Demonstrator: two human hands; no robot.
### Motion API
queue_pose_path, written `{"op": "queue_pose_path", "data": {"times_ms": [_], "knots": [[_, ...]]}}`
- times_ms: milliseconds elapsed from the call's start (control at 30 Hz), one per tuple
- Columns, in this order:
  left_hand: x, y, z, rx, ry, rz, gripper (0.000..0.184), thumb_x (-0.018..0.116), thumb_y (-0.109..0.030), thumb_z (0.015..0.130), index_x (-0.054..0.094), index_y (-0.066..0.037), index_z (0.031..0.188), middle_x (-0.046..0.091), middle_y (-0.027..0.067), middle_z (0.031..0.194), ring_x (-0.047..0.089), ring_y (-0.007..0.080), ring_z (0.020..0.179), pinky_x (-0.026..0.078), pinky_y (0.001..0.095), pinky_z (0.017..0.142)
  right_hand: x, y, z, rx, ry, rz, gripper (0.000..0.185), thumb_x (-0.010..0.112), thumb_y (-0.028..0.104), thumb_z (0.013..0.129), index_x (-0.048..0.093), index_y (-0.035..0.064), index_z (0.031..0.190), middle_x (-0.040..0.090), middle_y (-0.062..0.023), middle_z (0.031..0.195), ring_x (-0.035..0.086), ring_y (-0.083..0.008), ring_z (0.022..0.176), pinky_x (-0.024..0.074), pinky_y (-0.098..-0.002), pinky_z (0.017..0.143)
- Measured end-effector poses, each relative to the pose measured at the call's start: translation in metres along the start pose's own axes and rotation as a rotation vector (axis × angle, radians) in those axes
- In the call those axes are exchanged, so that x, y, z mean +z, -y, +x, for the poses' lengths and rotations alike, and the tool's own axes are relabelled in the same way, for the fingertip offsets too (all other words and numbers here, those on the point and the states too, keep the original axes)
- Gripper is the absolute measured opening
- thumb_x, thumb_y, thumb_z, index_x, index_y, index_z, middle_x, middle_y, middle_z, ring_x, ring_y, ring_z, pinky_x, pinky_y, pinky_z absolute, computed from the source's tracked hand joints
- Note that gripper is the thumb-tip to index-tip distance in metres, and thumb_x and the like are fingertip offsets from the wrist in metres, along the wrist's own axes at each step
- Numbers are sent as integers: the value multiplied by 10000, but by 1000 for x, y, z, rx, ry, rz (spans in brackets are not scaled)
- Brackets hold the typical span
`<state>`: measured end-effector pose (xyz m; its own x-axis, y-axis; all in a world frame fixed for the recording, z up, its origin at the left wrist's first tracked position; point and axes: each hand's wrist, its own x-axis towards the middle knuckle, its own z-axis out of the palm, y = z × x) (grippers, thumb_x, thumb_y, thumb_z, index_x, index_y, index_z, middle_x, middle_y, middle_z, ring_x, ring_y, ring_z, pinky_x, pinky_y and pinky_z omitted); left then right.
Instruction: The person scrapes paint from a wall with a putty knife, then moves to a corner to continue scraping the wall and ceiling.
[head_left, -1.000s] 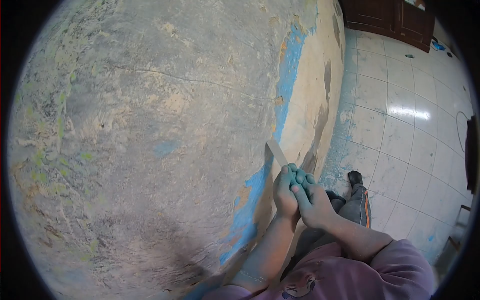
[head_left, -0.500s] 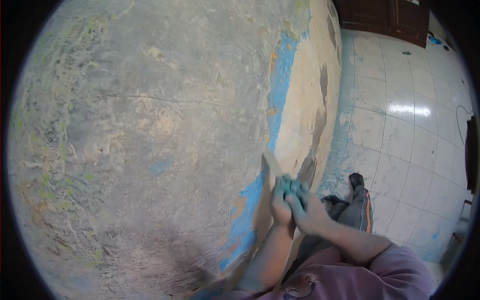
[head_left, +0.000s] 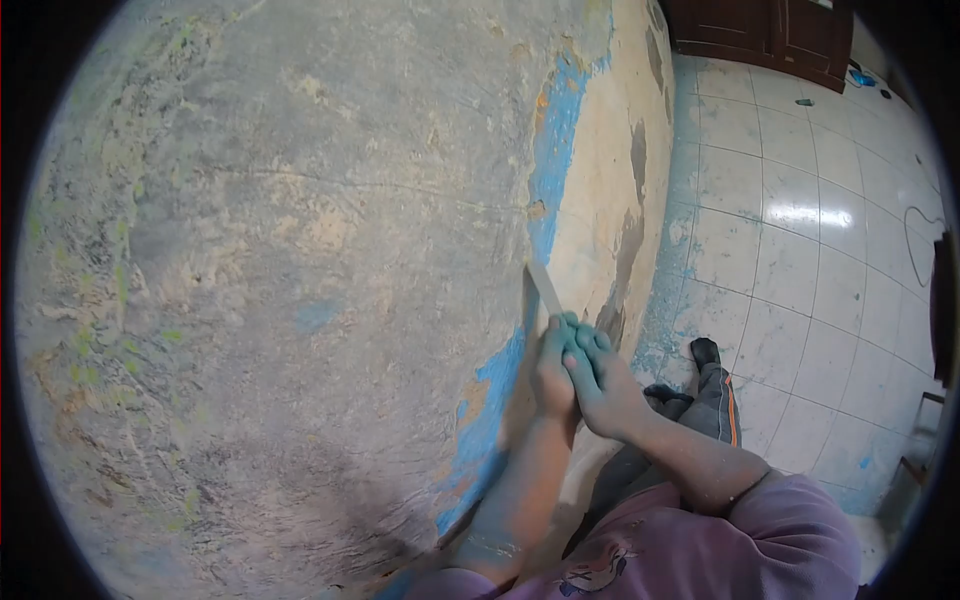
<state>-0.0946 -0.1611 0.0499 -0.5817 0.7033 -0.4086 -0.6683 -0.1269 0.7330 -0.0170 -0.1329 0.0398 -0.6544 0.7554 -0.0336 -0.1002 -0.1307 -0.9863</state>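
Observation:
Both my hands are closed together around a scraper, and its flat pale blade (head_left: 543, 288) sticks out beyond my fingers. The blade's tip touches or nearly touches the wall at the edge of a strip of blue paint (head_left: 558, 165). My left hand (head_left: 553, 378) is on the wall side. My right hand (head_left: 606, 388) overlaps it from the right, its fingers coated in bluish dust. The scraper's handle is hidden inside the grip. Bare grey plaster (head_left: 380, 290) lies left of the blue strip, and a cream layer (head_left: 590, 190) lies right of it.
White floor tiles (head_left: 800, 260) run along the wall's foot, with blue dust and flakes (head_left: 660, 320) near it. My foot (head_left: 705, 351) rests on them. A dark wooden cabinet (head_left: 760, 35) stands at the far end, and a cable (head_left: 915, 250) lies at the right.
My hands and the scraper have moved a little up the view along the wall, away from my body. The blade has slid further along the blue strip's edge.

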Motion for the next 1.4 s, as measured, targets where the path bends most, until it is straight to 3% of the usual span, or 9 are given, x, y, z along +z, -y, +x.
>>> {"op": "queue_pose_path", "data": {"times_ms": [167,233,300,367,500,533,900,1067,1400], "knots": [[-14,14,-17,63,5,-30,221,426,-268,948,490,-59,920,470,18,720,473,151,681,436,314,708,-6,-7,-17,150,177,-100,377,467,252,903,530,-75,1081,527,-296,987,543,-432,942,430,-437,840],[-5,5,-2,50,-80,-20,222,431,-273,946,485,-60,918,467,18,717,473,148,683,436,310,710,4,-12,0,-8,31,-100,373,468,243,901,528,-73,1091,518,-293,1000,545,-430,938,434,-431,836],[13,-11,5,-15,-37,134,223,438,-280,942,483,-62,919,464,13,720,473,146,691,436,310,716,-3,6,5,226,146,24,367,468,235,898,528,-65,1102,514,-286,1031,545,-433,941,437,-425,835],[-3,0,-7,-46,3,54,217,417,-260,953,501,-66,903,478,24,734,494,164,711,443,311,726,-2,1,-7,-8,15,-62,355,475,226,893,530,-49,1111,519,-277,1038,547,-428,942,441,-424,828],[-26,17,-31,36,-51,-113,200,436,-259,938,488,-66,928,482,19,736,482,152,702,435,313,708,-2,-2,-32,134,199,-127,336,485,209,886,533,-30,1118,525,-264,1011,554,-411,932,443,-433,819],[-29,17,-27,54,-37,-86,197,432,-255,939,490,-67,928,487,21,737,483,154,695,436,313,708,2,-3,-26,-1,112,-71,331,476,211,892,536,-33,1107,530,-256,996,555,-406,900,446,-435,801],[-36,25,-48,46,-30,-137,233,413,-293,952,492,-73,945,469,30,755,493,196,759,432,366,815,-1,-10,-45,60,214,-69,329,471,217,900,525,-44,1093,542,-256,961,561,-393,881,449,-442,794],[-41,21,-43,32,-11,-91,257,402,-319,955,498,-82,932,480,27,743,496,200,753,433,361,797,-1,-5,-40,227,284,-51,341,475,224,901,531,-49,1098,568,-267,979,565,-398,938,448,-428,826],[-35,27,-37,59,-17,-119,250,395,-287,962,500,-63,928,476,29,720,491,183,716,444,358,789,-7,-5,-39,174,229,-45,327,469,226,902,564,-64,1021,574,-263,933,575,-395,921,448,-421,813]]}}
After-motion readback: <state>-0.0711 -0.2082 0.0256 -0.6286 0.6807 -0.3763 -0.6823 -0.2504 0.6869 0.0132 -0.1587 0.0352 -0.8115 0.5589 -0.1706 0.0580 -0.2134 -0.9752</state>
